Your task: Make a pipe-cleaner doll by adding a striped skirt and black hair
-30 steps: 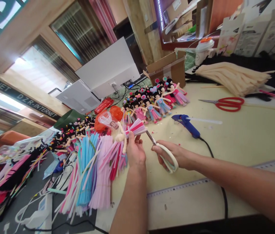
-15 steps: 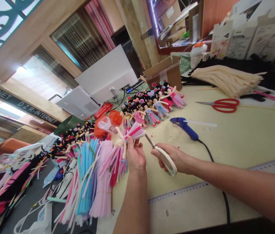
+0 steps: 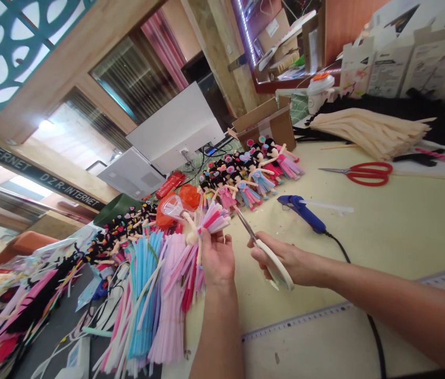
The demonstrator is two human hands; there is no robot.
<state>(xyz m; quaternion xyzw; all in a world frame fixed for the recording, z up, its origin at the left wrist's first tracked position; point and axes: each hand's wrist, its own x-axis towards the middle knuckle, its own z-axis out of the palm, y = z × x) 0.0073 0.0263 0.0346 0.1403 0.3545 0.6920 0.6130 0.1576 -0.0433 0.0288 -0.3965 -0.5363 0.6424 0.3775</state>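
My left hand [image 3: 219, 255] pinches a small pipe-cleaner doll [image 3: 195, 233] at its waist. The doll has a cream head and arms, and its pink, lilac and white skirt [image 3: 215, 217] fans out to the right. In my right hand [image 3: 275, 255] is a pair of white-handled scissors [image 3: 272, 263], its blades pointing up and left, with the tips close to the skirt's ends. Just left of my left hand lie bundles of lilac pipe cleaners [image 3: 169, 305] and blue pipe cleaners [image 3: 141, 300].
Finished dolls [image 3: 246, 179] stand in rows before a cardboard box [image 3: 265, 123]. A blue glue gun [image 3: 303, 213] with its cord lies right of centre, below red-handled scissors [image 3: 368, 173]. Cream pipe cleaners [image 3: 368, 129] lie at the back right. A ruler [image 3: 297, 322] crosses the front.
The scissors have drawn slightly away from the skirt, down and right. The skirt's strands look more spread, and the fingers of my left hand have loosened a little. The camera view has shifted slightly.
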